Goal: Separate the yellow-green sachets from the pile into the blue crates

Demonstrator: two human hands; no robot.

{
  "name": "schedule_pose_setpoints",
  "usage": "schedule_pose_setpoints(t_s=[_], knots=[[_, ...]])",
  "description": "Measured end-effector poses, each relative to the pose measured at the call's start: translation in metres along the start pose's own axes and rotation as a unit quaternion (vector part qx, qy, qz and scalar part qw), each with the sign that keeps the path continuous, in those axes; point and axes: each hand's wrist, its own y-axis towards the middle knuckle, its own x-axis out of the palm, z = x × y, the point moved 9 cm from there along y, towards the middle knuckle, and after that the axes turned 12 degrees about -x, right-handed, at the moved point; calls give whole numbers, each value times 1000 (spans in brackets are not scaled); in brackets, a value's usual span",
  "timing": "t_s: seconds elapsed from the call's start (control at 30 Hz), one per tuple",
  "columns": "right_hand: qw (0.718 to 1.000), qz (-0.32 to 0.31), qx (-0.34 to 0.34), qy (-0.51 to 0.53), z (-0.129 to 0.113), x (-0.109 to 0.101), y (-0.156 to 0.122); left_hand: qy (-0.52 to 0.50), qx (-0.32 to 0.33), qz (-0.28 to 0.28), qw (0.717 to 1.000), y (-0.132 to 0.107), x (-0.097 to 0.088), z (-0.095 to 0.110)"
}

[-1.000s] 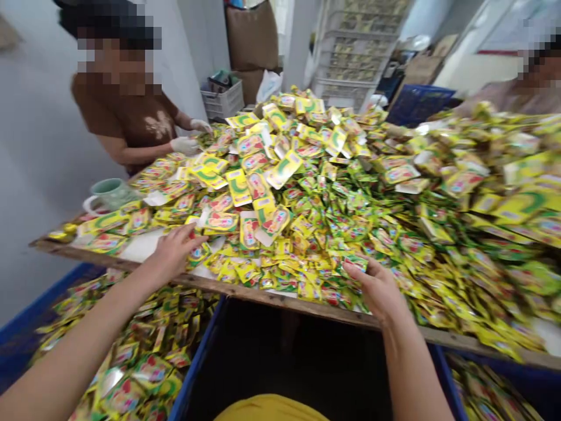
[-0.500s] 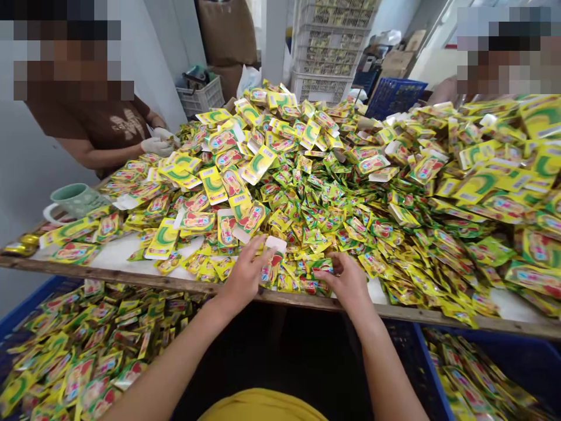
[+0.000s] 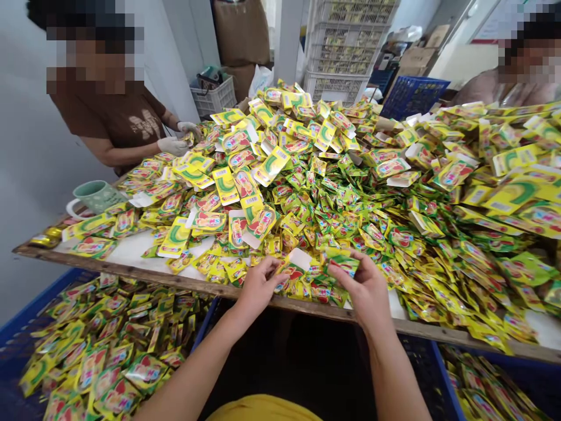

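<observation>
At the table's front edge, my left hand [image 3: 262,285] pinches a small yellow-and-red carton [image 3: 293,271] by its left side. The carton lies tilted, its white end flap raised toward the right. My right hand [image 3: 367,287] grips a green-and-yellow sachet [image 3: 344,263] between thumb and fingers, just right of the flap. A small gap separates sachet and carton. Behind both hands rises a heap of loose sachets [image 3: 326,202], with flattened or open cartons [image 3: 225,186] lying over its left part.
A wooden edge [image 3: 144,273] borders the table. Below it stand blue crates with filled packs [image 3: 109,351] at left and right. A green mug [image 3: 97,197] sits at the left end. Two co-workers are across the table; one wears white gloves [image 3: 173,145]. White crates [image 3: 339,52] are stacked behind.
My left hand has closed on the carton and tipped it. My right hand has lifted the sachet off the pile beside the carton's flap. The view has shifted slightly left.
</observation>
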Motion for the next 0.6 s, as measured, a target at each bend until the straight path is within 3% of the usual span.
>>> schedule_pose_setpoints(t_s=[0.1, 0.17, 0.3, 0.43, 0.53, 0.6], knots=[[995, -74, -69, 17, -26, 21, 6, -21, 1, -20, 1000, -2, 6, -1], [985, -114, -118, -45, -35, 35, 8, -31, -5, -24, 999, -3, 6, -2], [954, -132, -213, -167, -48, 48, 10, -42, -20, -24, 999, -6, 3, -5], [910, -259, -221, -238, -61, 68, 7, -42, -3, -18, 999, -10, 0, -3], [874, -353, -216, -256, -74, 82, 3, -53, 5, -62, 997, -12, 8, 2], [858, -380, -235, -253, -83, 90, 2, -53, 11, -96, 994, -13, 15, 8]])
